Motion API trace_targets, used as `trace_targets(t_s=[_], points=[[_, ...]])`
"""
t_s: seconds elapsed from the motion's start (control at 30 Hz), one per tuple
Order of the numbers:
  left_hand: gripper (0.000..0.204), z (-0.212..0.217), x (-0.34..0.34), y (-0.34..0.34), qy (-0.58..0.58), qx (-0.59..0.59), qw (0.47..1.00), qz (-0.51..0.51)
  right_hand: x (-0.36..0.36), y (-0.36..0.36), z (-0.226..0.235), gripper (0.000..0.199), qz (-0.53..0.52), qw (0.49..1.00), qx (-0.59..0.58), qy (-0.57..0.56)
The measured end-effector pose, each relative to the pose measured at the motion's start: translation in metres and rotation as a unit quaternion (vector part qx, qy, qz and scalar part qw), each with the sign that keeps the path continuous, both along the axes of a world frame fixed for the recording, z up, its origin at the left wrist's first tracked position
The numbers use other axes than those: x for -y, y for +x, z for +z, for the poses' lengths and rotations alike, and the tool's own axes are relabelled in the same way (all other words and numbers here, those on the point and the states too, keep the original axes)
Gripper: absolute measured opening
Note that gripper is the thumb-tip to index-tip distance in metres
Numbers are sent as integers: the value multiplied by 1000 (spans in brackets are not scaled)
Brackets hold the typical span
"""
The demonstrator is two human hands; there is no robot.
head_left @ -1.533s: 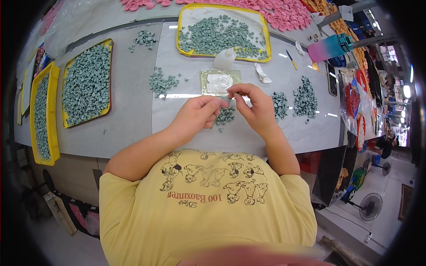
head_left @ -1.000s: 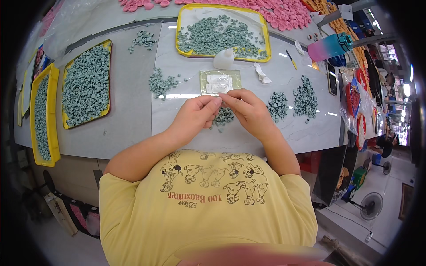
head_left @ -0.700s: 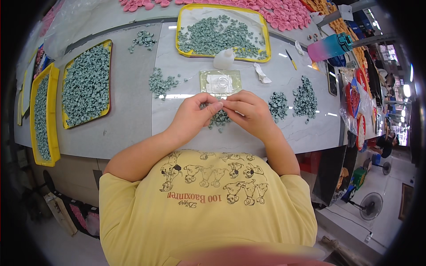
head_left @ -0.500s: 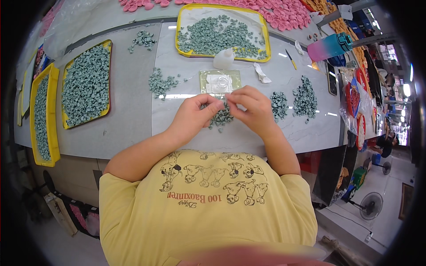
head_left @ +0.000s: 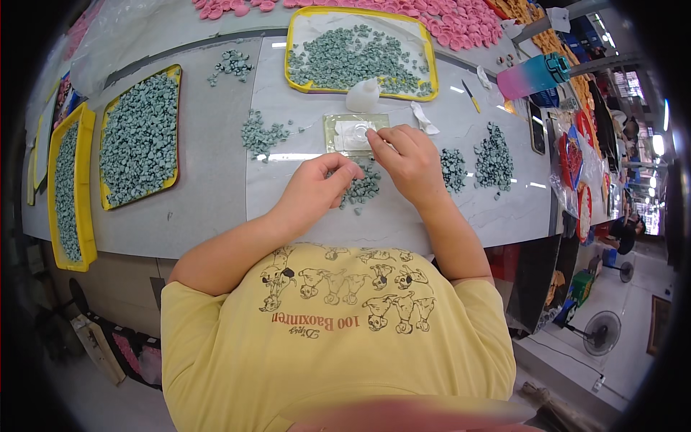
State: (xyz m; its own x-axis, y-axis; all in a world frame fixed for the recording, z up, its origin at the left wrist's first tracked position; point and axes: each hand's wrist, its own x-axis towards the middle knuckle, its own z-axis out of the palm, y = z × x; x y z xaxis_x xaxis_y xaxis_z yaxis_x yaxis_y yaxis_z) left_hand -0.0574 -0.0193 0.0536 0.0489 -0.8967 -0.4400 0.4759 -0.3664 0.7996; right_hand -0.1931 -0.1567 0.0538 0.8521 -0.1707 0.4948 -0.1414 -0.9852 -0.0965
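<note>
STEP: sorting small grey-green moulded pieces [head_left: 362, 189] on grey marble surface [head_left: 216, 173] | LEFT: left hand [head_left: 317, 189] pinches a piece | RIGHT: right hand [head_left: 412, 160], grip contents unclear, touches clear square plastic tray [head_left: 350, 132] | NEXT: likely needs precise placement in tray

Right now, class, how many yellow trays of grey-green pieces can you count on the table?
3: one at the far left edge, one beside it, one at the top centre. Others may lie out of view.

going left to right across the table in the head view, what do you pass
Narrow yellow tray of grey-green pieces → wider yellow tray → small loose pile → left hand → right hand → two more piles → pink and blue bottle.
</note>
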Motion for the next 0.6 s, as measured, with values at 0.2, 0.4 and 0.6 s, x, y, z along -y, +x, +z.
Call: trace_targets(t_s=[0.2,0.4,0.6], points=[[17,2,-1,-1,8,-9,1000,3,-5,0,7,32,-5,999,-27,-19],[14,-2,2,1,15,-61,997,38,-10,2,1,24,-25,981,61,184],[12,-3,5,3,6,-114,988,103,-19,-1,12,12,-73,891,68,444]])
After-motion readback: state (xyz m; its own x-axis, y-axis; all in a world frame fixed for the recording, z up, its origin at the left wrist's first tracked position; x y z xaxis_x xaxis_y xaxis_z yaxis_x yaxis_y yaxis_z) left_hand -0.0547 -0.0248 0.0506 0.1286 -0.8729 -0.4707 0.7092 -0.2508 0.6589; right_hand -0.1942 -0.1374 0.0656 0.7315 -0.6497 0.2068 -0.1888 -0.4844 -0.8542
